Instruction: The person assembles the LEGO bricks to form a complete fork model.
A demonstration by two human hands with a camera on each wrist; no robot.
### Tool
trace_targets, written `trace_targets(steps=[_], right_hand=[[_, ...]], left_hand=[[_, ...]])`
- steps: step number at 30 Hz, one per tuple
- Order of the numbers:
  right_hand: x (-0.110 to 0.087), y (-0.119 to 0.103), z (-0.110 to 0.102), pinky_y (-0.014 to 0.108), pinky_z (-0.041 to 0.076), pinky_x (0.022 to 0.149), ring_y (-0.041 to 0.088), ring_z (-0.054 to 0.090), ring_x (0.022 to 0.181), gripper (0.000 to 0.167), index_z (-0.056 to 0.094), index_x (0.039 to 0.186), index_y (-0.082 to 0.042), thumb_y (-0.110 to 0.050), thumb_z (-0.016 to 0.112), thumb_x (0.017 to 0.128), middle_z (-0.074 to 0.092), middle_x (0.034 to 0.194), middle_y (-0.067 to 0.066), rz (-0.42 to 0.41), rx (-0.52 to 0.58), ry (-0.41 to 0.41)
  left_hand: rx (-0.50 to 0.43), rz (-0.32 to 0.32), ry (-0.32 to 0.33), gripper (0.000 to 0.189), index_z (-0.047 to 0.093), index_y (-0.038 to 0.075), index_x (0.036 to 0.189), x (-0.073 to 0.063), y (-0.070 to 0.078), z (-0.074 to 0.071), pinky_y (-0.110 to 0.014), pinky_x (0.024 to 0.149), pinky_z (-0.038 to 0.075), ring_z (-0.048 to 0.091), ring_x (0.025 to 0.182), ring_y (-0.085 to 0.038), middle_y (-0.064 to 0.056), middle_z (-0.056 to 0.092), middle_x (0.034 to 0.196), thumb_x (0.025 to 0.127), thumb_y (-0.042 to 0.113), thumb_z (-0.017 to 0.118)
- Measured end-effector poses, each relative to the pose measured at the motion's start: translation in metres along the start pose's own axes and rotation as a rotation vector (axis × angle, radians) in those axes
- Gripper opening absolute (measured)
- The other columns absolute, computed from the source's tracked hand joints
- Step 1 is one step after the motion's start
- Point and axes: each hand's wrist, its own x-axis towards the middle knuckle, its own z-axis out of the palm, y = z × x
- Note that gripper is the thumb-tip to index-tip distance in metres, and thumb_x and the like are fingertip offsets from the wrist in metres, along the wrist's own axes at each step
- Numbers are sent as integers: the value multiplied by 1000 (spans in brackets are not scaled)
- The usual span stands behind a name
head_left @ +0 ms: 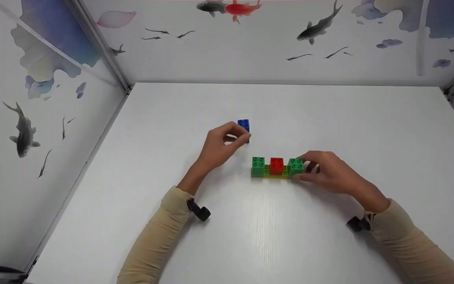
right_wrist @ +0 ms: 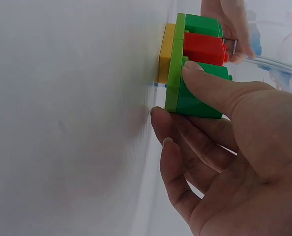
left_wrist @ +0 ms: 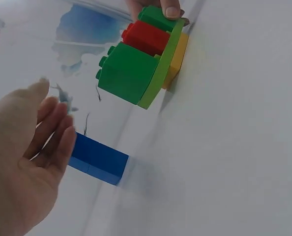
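My right hand (head_left: 331, 171) grips the right end of a building block assembly. In the right wrist view the thumb presses the near green brick (right_wrist: 205, 105), with fingertips at the end of the lime-green plate (right_wrist: 174, 73). That plate bears a green brick (head_left: 258, 167) at each end and a red brick (head_left: 276, 166) between them; a yellow brick (right_wrist: 165, 51) sits underneath. My left hand (head_left: 221, 144), fingers loosely bent, is beside a standing stack of blue bricks (head_left: 243, 123). Its fingers partly hide the blue stack (left_wrist: 99, 157); no grip on it shows.
A white table (head_left: 266, 236) carries the bricks, the blue stack standing farther back and left of the assembly. White panels (head_left: 227, 55) printed with fish and watercolour shapes rise at the table's back and left sides. Each wrist wears a black camera mount (head_left: 199, 211).
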Motion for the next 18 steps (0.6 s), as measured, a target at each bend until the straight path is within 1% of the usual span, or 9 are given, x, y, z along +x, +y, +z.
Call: trace_targets(steps=[2,3,5,6,7,9,13,18], right_hand=[[0,1,0,26,60,78,14,71,90,34,79,124,-12,-18,89,92,79,110,-1,2,-3,-3],[0,1,0,26,60,78,14,71,90,35,79,125,-12,-18,89,92,79,110,-1,4,-3,-4],[0,1,0,26,60,78,14,71,90,35,78,125,-11,-18,88,92,79,111,0,7,-7,-4],[-1,1,-1,26,60,78,15,71,91,36,78,126,-11,-18,88,92,79,111,0,8,-8,-5],[-1,1,-1,26,60,78,15,71,91,36,78,126,-11,-18,89,92,79,111,0,9,-9,-5],[-1,1,-1,26,60,78,15,71,91,37,78,126,-10,-17,89,92,79,112,1,11,-8,-4],[-1,0,-1,26,60,78,15,71,91,38,78,127,-9,-17,89,92,79,113,2,17,-7,-2],[0,0,0,26,60,78,15,72,90,37,78,126,-9,-17,89,91,79,112,2,18,-11,1]], left_hand=[[57,-1,141,24,72,14,125,3,-4,2,-30,96,63,71,110,-15,-1,75,119,104,27,75],[88,-10,192,29,70,13,130,4,-6,2,-29,97,63,71,114,-17,-2,74,125,103,23,76],[134,-39,255,41,64,11,141,6,-11,5,-30,102,61,69,122,-23,-5,70,136,102,20,77],[150,-57,265,47,61,11,145,6,-12,6,-31,105,60,68,126,-25,-6,68,142,102,19,77],[160,-72,262,51,59,11,148,6,-13,7,-32,108,59,66,130,-26,-7,66,146,102,20,78],[159,-95,229,55,56,11,152,7,-15,10,-33,111,58,65,134,-26,-9,64,151,102,21,77],[138,-108,164,53,57,10,152,7,-16,14,-33,112,57,66,134,-22,-8,65,151,104,22,76],[138,-116,149,49,58,9,151,6,-16,16,-30,110,58,68,132,-19,-5,67,148,105,18,73]])
